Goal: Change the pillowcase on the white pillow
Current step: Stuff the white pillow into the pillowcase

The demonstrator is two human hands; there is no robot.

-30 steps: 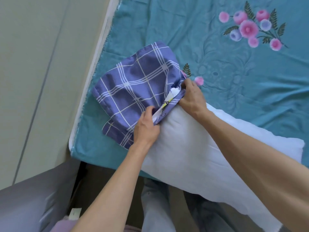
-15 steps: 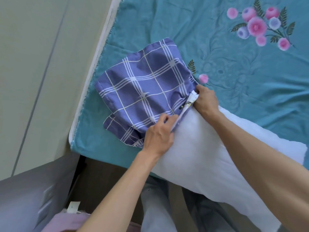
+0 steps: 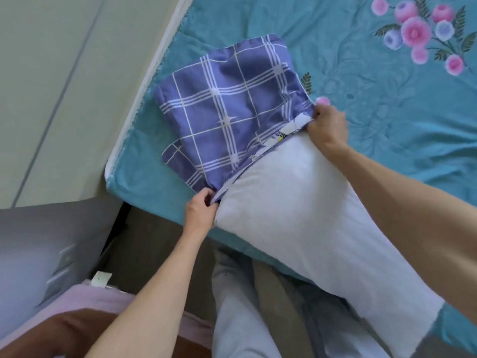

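1. The white, soft, oblong pillow [image 3: 309, 215] lies diagonally across the near corner of the bed, on the teal floral bedsheet [image 3: 361, 73]. Its near-right end overhangs the bed edge, and its far-left end sits inside the mouth of the purple-blue plaid fabric pillowcase [image 3: 227, 104].
2. The left hand [image 3: 200, 214] pinches the near corner of the pillowcase opening, with thumb and fingers curled around the hem.
3. The right hand [image 3: 326, 127] grips the far corner of the same opening, its fingers clenched on the hem where a small printed label shows.
4. Only a small part of the pillow appears covered, and most of its length is still bare.
5. Risk: if one hand pulls harder than the other, the opening may skew and the pillow corner could jam against the seam.
6. Risk: the bunched pillowcase may fold under itself, so the pillow end would stop short of the closed far corners.
7. Risk: the hem could slip from a pinch grip, because the stuffing resists and the fabric looks smooth.
8. Risk: the overhanging end may drag the pillow off the bed as it is worked forward.
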